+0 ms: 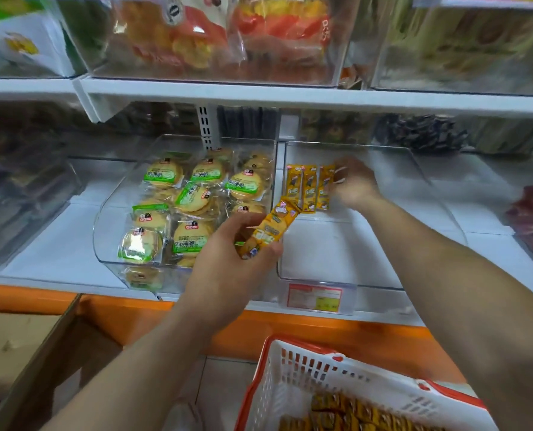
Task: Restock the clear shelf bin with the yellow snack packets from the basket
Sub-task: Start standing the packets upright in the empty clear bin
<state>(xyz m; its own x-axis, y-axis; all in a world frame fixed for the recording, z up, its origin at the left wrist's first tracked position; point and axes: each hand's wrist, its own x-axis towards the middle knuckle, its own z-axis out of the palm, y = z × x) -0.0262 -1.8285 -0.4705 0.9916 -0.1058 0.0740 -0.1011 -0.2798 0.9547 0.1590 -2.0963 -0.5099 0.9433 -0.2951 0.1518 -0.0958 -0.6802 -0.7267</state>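
Reaching into bin (pixel 336 250), R hand (pixel 357 185) fingers (pixel 338 177) pinching pkts (pixel 308 188), L hand (pixel 228 259) gripping yellow pkt (pixel 270 228)

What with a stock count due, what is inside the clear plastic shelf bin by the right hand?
Three yellow snack packets lie side by side at the back left of the clear plastic shelf bin. The right hand holds the rightmost, hiding its right edge.

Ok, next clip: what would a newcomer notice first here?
The left hand grips a yellow packet mid-frame, in front of the clear bin. Inside it, the right hand is at a row of three packets near its left wall. The red-rimmed basket sits bottom right.
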